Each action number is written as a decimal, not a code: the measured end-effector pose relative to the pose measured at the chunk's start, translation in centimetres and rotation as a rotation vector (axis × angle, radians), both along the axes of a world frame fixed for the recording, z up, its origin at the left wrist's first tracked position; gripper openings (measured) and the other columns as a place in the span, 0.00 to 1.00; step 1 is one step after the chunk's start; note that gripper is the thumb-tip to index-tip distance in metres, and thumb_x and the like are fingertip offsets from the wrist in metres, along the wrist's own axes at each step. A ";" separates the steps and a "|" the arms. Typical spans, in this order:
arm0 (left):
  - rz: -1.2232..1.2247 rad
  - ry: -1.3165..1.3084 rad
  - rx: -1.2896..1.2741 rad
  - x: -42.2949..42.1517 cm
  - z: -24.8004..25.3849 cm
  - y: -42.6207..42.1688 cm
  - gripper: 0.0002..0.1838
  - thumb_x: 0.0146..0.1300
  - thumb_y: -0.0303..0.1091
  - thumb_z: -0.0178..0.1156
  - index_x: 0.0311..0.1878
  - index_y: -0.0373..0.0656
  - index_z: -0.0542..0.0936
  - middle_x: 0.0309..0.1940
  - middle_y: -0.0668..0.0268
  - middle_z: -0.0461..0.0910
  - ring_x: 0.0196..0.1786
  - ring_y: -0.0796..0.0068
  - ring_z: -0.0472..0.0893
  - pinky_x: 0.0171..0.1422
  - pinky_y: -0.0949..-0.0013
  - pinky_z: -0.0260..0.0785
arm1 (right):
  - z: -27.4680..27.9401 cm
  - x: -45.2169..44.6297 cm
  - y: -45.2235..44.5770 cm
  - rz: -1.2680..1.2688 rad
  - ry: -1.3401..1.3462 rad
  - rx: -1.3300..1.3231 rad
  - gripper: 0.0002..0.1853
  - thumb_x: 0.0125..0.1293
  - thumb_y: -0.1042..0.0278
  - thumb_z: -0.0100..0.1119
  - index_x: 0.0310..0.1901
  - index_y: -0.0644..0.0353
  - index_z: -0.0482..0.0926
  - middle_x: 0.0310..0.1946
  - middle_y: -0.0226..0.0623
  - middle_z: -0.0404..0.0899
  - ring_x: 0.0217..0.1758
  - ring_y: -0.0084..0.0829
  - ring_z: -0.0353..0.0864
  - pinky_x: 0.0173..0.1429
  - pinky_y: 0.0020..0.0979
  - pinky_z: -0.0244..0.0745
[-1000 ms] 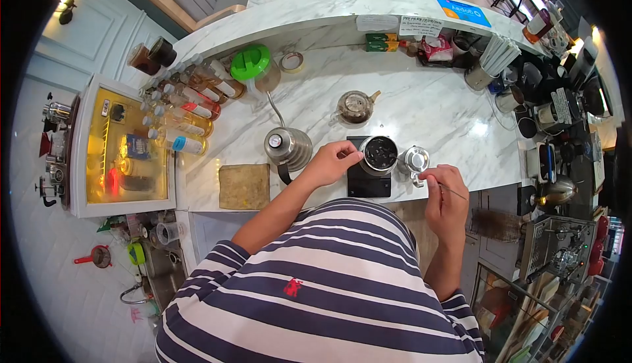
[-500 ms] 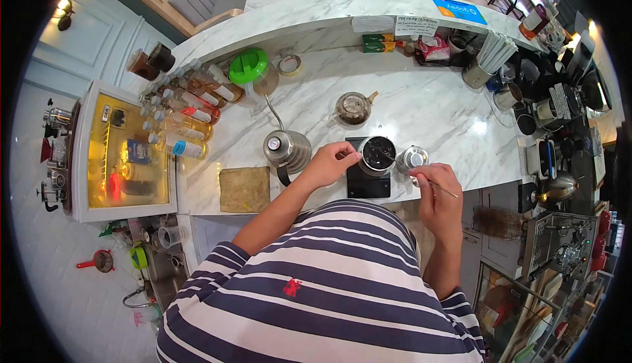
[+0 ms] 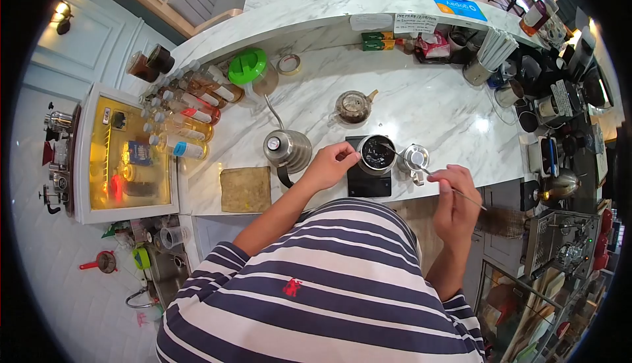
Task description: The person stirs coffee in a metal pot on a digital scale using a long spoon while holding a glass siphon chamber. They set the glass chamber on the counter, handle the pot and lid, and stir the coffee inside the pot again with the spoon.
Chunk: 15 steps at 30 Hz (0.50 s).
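Observation:
A round container with dark, glossy contents stands on a black scale. At its left rim, my left hand pinches the edge between thumb and fingers. My right hand is closed around a long thin-handled spoon; the spoon's far end dips into the dark contents and its tip is hidden. Just right of the container, under the spoon's handle, sits a small metal pitcher. A glass teapot stands behind the scale, and a steel gooseneck kettle is left of my left hand.
A folded brown cloth lies near the counter's front edge. Several bottles and a green-lidded jug line the left side. A roll of tape lies behind. Wrapped straws stand in a holder at right, beside crowded equipment.
My right hand has moved right and slightly down, drawing the spoon's handle outward at a lower slant. My left hand stays at the container's rim.

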<state>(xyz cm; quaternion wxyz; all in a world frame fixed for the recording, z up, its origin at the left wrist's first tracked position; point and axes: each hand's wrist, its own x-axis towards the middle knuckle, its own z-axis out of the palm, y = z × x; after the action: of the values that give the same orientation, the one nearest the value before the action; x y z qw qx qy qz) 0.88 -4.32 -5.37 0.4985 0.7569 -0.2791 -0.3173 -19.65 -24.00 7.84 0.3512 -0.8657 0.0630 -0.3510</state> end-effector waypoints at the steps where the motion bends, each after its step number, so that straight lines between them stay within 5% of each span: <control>1: 0.007 0.017 0.001 -0.1 -0.1 0.1 0.14 0.74 0.41 0.65 0.42 0.37 0.84 0.31 0.68 0.83 0.35 0.80 0.78 0.44 0.70 0.73 | 0.4 -0.3 0.0 -0.006 -0.022 0.026 0.04 0.70 0.81 0.58 0.39 0.64 0.82 0.34 0.37 0.86 0.36 0.40 0.85 0.56 0.46 0.78; 9: 0.037 0.045 0.001 -0.5 0.3 0.4 0.13 0.77 0.40 0.62 0.48 0.38 0.83 0.39 0.68 0.85 0.44 0.80 0.81 0.54 0.70 0.74 | -0.3 -1.1 -0.2 -0.036 -0.178 0.146 0.09 0.77 0.75 0.51 0.40 0.64 0.81 0.32 0.39 0.87 0.35 0.35 0.87 0.59 0.47 0.77; 15: 0.183 0.087 -0.099 0.2 -2.7 1.1 0.17 0.78 0.46 0.60 0.51 0.40 0.82 0.39 0.66 0.86 0.40 0.78 0.81 0.47 0.70 0.74 | -1.5 -1.1 -0.4 -0.083 -0.266 0.191 0.12 0.82 0.70 0.46 0.43 0.65 0.80 0.31 0.41 0.87 0.33 0.33 0.87 0.59 0.49 0.77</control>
<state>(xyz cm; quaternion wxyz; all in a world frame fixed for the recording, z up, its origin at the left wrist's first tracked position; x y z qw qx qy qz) 1.03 -3.22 -8.03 0.5738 0.7392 -0.2021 -0.2889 -20.70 -24.37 6.36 0.4222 -0.7710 0.0847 -0.4692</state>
